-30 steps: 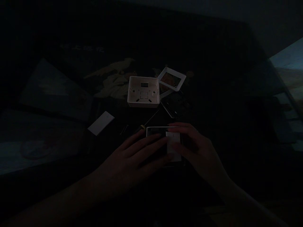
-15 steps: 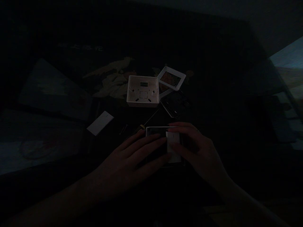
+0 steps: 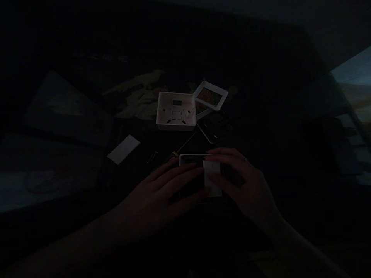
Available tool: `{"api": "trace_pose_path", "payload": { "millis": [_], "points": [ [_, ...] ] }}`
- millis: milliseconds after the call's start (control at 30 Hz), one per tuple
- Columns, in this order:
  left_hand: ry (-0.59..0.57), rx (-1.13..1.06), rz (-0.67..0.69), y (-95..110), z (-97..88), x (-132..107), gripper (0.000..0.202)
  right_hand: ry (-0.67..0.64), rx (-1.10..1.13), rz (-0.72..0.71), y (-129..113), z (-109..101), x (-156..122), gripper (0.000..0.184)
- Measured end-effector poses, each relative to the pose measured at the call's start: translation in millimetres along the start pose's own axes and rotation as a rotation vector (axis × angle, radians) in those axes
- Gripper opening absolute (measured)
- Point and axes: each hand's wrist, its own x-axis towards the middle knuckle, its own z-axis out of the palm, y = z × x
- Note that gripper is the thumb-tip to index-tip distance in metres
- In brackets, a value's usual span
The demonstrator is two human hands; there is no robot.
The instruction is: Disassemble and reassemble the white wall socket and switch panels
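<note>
In the dim head view, a wall switch panel [image 3: 193, 158] with a dark, open left part lies below the middle. A white rocker plate [image 3: 213, 185] covers part of its right side. My left hand [image 3: 166, 189] reaches over the panel from the left, gripping it, its fingertips against the rocker plate's left edge. From the right, my right hand [image 3: 245, 175] holds the plate, thumb on its face and fingers at the panel's top edge. Darkness hides the undersides of both hands.
Beyond the hands stands an open white back box [image 3: 176, 125]. Next to it lie a white frame [image 3: 222, 101] and a dark panel part [image 3: 216, 127]. A loose white plate [image 3: 124, 149], two screws [image 3: 152, 157] and a screwdriver [image 3: 184, 146] lie to the left and centre.
Both hands stay nearly in place on the panel and rocker plate. The view has shifted very slightly; nothing is visibly let go.
</note>
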Motion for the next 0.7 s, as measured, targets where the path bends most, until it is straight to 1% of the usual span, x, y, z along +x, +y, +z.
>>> {"api": "trace_pose_path", "payload": {
  "millis": [300, 400, 467, 533, 633, 700],
  "points": [
    [0.011, 0.017, 0.010, -0.8, 2.0, 0.8, 0.036, -0.020, 0.094, 0.023, 3.2, 0.0, 2.2, 0.019],
    [0.020, 0.017, 0.014, -0.9, 2.1, -0.5, 0.037, -0.036, 0.083, 0.017, 3.6, -0.1, 2.9, 0.019],
    [0.040, 0.038, -0.013, -1.6, 2.6, -1.9, 0.039, -0.037, 0.052, -0.005, 4.1, -0.4, 3.1, 0.019],
    [0.060, 0.085, -0.083, -2.9, 3.3, -3.3, 0.051, -0.042, 0.012, -0.033, 4.9, -1.1, 2.8, 0.020],
    [0.029, 0.155, -0.192, -5.3, 5.6, -4.6, 0.080, -0.071, -0.049, -0.063, 6.6, -3.8, 1.9, 0.023],
    [-0.006, 0.160, -0.226, -6.4, 7.7, -4.5, 0.086, -0.102, -0.088, -0.075, 8.3, -6.6, 1.2, 0.027]
  ]
}}
